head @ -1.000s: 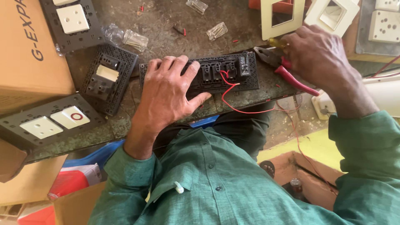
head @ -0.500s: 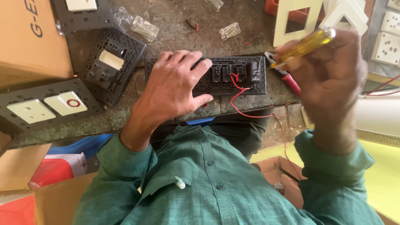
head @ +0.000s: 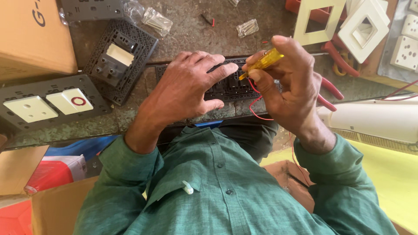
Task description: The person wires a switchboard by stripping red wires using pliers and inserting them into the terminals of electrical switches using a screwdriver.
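Rough, stained grey stone forms the bench (head: 191,30) in front of you, crowded with electrical fittings. Your left hand (head: 187,89) lies palm down, fingers spread, pressing on the long black plastic switch frame (head: 228,87) at the near edge of the bench; it grips nothing, only holds the frame flat. Your right hand (head: 287,85) is curled closed around a yellow translucent-handled screwdriver (head: 261,63), pinched between thumb and fingers, with the handle angled down and left toward the frame. The tip is hidden between your two hands, so you cannot tell whether it touches the frame. A thin red wire (head: 254,109) loops out from the frame below your right hand.

Just left of the frame sits a square black switch plate with a cream insert (head: 119,56), tilted. Further left lies a dark grey plate carrying a white socket and a white switch with a red ring (head: 50,102). Red-handled pliers (head: 328,93) rest behind your right hand. Cream rectangular cover frames (head: 318,21) lie at the far right, white socket modules (head: 407,48) beyond them. Small clear bags of screws (head: 156,19) sit at the far side, and a brown cardboard box (head: 30,39) stands at the left corner.
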